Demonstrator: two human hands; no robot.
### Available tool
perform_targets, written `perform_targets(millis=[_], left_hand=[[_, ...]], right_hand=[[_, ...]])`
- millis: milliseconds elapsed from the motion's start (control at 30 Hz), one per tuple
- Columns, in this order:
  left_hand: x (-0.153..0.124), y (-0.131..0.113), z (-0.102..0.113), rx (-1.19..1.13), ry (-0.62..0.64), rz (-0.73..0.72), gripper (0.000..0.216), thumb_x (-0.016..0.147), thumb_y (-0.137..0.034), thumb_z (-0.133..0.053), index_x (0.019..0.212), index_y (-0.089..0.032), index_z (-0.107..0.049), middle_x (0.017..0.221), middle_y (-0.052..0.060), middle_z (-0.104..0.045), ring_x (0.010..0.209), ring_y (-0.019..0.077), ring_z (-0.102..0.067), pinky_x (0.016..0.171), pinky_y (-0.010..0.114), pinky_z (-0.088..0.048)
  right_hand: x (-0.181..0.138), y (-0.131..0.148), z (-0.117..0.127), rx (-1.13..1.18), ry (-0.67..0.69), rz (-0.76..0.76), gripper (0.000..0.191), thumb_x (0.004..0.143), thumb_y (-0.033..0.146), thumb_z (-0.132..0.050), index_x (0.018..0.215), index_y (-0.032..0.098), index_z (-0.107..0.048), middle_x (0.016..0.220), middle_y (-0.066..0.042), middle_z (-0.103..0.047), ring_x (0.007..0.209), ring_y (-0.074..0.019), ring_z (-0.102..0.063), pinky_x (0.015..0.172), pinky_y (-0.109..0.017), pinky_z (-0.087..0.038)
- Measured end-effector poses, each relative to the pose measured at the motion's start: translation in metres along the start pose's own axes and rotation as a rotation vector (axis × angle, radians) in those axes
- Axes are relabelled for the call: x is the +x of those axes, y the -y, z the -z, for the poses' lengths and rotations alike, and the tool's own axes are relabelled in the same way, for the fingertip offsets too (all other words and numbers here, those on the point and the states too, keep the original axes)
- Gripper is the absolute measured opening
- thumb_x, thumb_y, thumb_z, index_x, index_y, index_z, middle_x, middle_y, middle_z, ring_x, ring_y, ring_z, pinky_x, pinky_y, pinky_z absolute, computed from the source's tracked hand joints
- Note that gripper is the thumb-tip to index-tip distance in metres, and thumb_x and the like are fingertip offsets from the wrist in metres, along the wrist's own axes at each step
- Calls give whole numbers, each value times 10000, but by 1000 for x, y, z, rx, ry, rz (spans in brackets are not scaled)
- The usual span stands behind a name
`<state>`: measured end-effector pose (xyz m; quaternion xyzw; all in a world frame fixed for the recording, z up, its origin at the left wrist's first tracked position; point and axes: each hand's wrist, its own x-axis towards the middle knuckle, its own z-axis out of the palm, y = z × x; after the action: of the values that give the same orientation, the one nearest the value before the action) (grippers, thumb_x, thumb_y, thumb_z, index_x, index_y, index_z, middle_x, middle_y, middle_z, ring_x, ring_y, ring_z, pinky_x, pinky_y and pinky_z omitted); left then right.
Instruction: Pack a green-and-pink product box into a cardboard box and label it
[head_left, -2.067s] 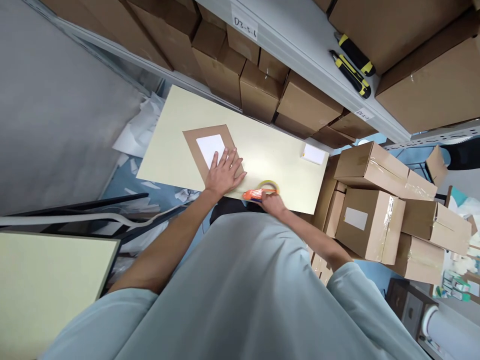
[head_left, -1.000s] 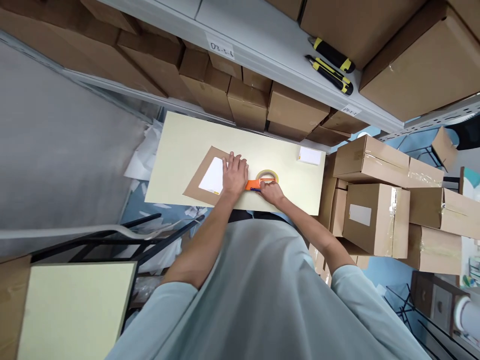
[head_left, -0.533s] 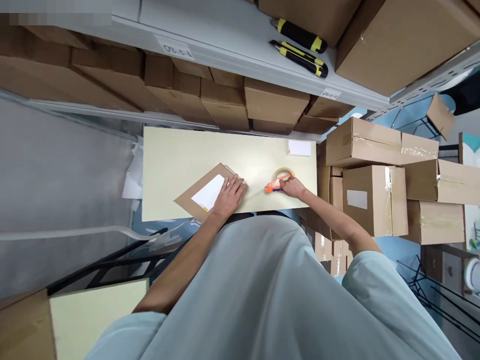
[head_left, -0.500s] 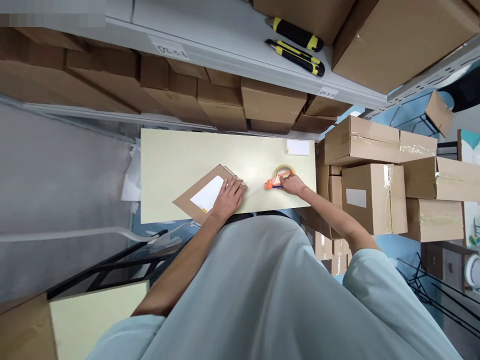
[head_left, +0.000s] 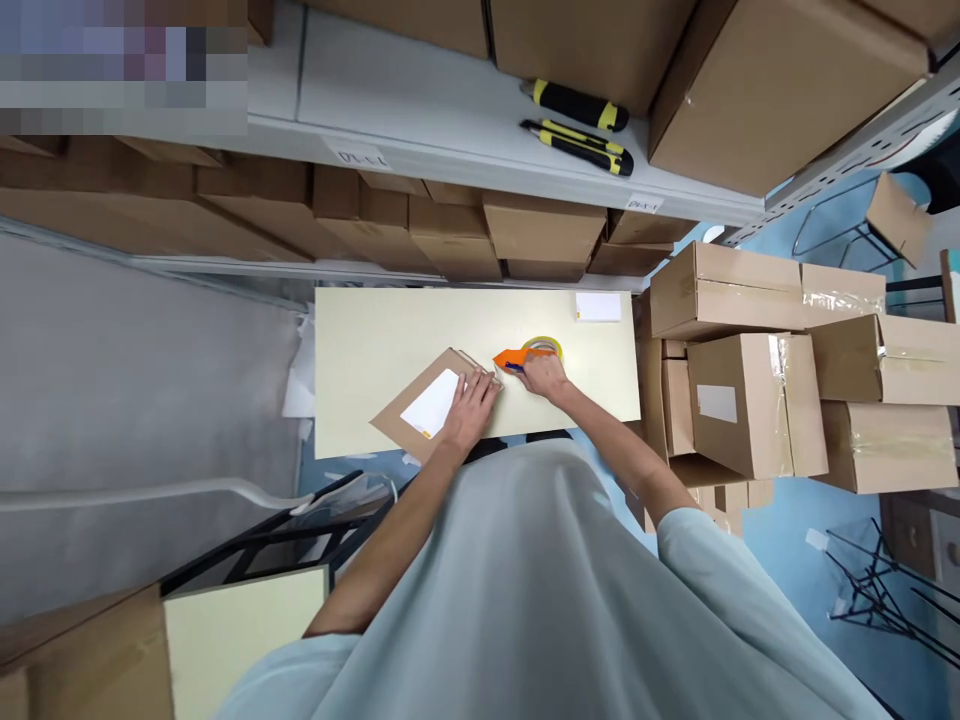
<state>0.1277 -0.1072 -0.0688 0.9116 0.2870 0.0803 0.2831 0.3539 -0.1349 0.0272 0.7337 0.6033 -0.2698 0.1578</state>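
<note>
On the pale tabletop [head_left: 390,330] lies a flat brown cardboard mailer [head_left: 401,412], turned at an angle, with a white label [head_left: 433,402] on its face. My left hand [head_left: 471,408] rests flat on the mailer's right part, fingers extended over the label's edge. In my right hand [head_left: 546,374] is an orange tape dispenser [head_left: 517,358] with a yellowish tape roll [head_left: 551,346]. Its front end points left, close to the mailer's right corner and my left fingertips. Whether tape still links the two is hard to see.
A stack of white labels [head_left: 598,307] sits at the table's back right. Taped cardboard boxes [head_left: 757,405] are piled to the right. Above, two utility knives [head_left: 577,148] lie on a grey shelf [head_left: 420,110], with more boxes [head_left: 544,228] below it.
My right hand has brought the tape dispenser left, close to the mailer's corner. The stretched tape strip seen earlier has shortened. My left hand stays on the mailer; the whole view has shifted slightly.
</note>
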Motion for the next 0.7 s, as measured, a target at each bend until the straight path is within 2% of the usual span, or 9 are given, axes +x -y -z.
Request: perform_targets(millis=[100, 167, 267, 400, 467, 533, 600, 700], left_hand=[[2, -1, 5, 10, 19, 11, 513, 1057, -83, -405, 1436, -148, -745, 1650, 250, -632, 1711, 376, -396, 1420, 725, -217], [2, -1, 8, 0, 39, -5, 523, 1042, -64, -416, 1431, -164, -750, 1644, 239, -641, 1709, 366, -401, 1425, 711, -220], [-1, 5, 13, -30, 103, -94, 537, 1027, -39, -404, 1394, -187, -767, 1630, 218, -660, 1700, 332, -424, 1432, 668, -246], [-14, 27, 22, -73, 135, -188, 497, 1003, -35, -440, 1317, -207, -784, 1547, 186, -731, 1647, 300, -514, 1406, 642, -332], [-17, 37, 26, -94, 124, -257, 394, 1008, -107, -517, 1261, -224, -795, 1488, 158, -773, 1606, 299, -568, 1394, 616, -367], [-10, 39, 36, -121, 55, -275, 290, 1025, -264, -600, 1229, -239, -806, 1388, 141, -820, 1536, 322, -640, 1382, 589, -396], [13, 29, 56, -157, -80, -221, 345, 1056, -399, -614, 1316, -253, -787, 1339, 127, -838, 1430, 333, -720, 1368, 591, -419], [72, 0, 113, -197, -380, -131, 471, 1086, -390, -558, 1518, -240, -674, 1558, 147, -728, 1531, 351, -632, 1374, 601, -405]], right_hand=[[2, 11, 7, 18, -32, -45, 480, 1179, 351, -510, 1422, -25, -681, 1361, -341, -761, 1213, -366, -786, 1039, -446, -588], [7, 12, 18, 6, -58, -101, 476, 1189, 327, -461, 1382, -34, -704, 1312, -352, -772, 1183, -367, -800, 1005, -446, -602], [14, 2, 46, -32, -111, -189, 519, 1200, 328, -399, 1389, -59, -687, 1258, -369, -779, 1145, -375, -814, 944, -445, -620], [9, -10, 89, -70, -198, -220, 524, 1181, 439, -485, 1338, -4, -718, 1251, -319, -803, 1147, -360, -818, 959, -415, -617], [3, -9, 109, -33, -268, -248, 551, 1162, 527, -515, 1304, 43, -738, 1252, -280, -817, 1184, -352, -811, 1001, -397, -608], [-1, -1, 128, 55, -326, -303, 556, 1131, 570, -553, 1320, 76, -726, 1232, -240, -835, 1195, -350, -812, 1002, -384, -609], [-1, 11, 149, 144, -359, -341, 535, 1100, 549, -589, 1362, 94, -690, 1210, -214, -846, 1168, -356, -821, 952, -380, -620], [2, 32, 188, 217, -407, -295, 543, 1077, 504, -609, 1443, 103, -612, 1230, -212, -842, 1139, -367, -826, 899, -384, -624]])
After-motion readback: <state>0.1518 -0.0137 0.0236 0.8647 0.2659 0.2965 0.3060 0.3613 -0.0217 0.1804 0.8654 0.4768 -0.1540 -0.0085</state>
